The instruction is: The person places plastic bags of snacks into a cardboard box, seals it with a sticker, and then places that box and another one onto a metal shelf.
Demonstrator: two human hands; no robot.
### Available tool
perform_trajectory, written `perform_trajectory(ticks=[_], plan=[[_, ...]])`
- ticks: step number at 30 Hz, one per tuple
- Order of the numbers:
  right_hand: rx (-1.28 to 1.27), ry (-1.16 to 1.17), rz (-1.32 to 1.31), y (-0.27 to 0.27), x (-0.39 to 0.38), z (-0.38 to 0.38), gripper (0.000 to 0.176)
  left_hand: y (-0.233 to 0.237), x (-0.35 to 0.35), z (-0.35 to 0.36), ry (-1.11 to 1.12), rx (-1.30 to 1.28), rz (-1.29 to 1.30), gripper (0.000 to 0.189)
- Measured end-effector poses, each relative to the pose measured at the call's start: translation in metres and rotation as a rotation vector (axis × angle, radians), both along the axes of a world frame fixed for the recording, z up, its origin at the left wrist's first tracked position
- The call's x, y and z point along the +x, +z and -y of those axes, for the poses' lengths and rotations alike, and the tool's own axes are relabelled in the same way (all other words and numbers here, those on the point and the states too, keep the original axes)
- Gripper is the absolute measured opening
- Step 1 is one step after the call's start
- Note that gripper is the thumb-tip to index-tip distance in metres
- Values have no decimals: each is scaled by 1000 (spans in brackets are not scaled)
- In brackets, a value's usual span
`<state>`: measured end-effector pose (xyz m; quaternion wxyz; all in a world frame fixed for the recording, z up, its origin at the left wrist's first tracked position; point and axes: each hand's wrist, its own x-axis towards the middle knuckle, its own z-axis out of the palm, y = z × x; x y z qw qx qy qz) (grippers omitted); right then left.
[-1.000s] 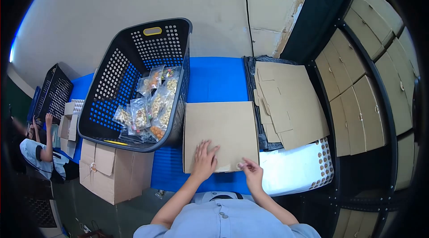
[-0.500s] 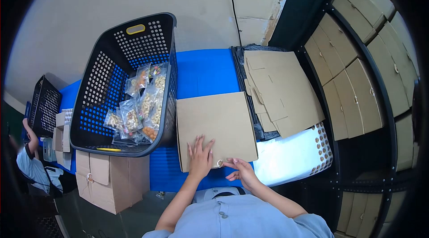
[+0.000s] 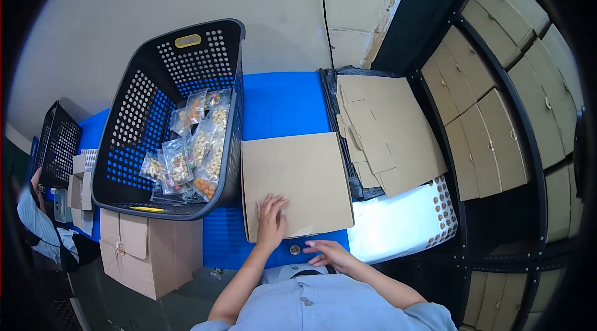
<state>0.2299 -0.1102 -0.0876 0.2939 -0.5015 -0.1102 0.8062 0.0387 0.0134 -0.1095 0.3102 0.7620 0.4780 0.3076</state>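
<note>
A flat brown cardboard box (image 3: 295, 179) lies on the blue table (image 3: 283, 104) in front of me. My left hand (image 3: 270, 220) rests flat on its near edge, fingers spread. My right hand (image 3: 329, 253) sits at the table's front edge just below the box, fingers stretched toward a small round sticker (image 3: 295, 249) lying on the blue surface. Neither hand holds anything.
A black perforated basket (image 3: 180, 113) with several clear snack bags (image 3: 199, 147) stands left of the box. Flattened cartons (image 3: 388, 132) lie stacked at right, above a white sticker sheet (image 3: 404, 225). Closed cartons fill the shelves (image 3: 497, 119) at right. Another person's sleeve (image 3: 37, 222) shows far left.
My right hand has drawn back off the box's front edge toward me. The round sticker now lies on the blue table below the box. My left hand stays on the box.
</note>
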Motion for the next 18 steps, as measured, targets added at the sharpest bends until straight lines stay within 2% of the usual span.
perform_trajectory(ticks=[2,4,6,7,9,12,13,16,18], plan=[[51,-1,148,1,-8,-8,53,0,0,1,-6,3,-12,34],[70,69,231,-29,-3,-11,51,1,-1,1,-6,3,-27,33],[232,298,539,-57,1,-9,48,1,-1,1,-16,-6,-9,32],[232,303,534,-67,2,-9,48,1,-2,0,-12,-9,-14,32],[694,619,912,-72,2,-10,46,1,-2,0,-15,6,-17,29],[800,666,899,-61,-10,-15,45,0,-1,0,-2,16,-4,27],[869,685,969,-58,-15,-15,38,-1,-1,0,0,17,-5,27],[1019,675,1056,-77,-21,-12,33,-2,-1,-1,-2,31,-4,27],[1004,674,1011,-86,-19,-11,31,-1,-1,0,2,30,0,27]])
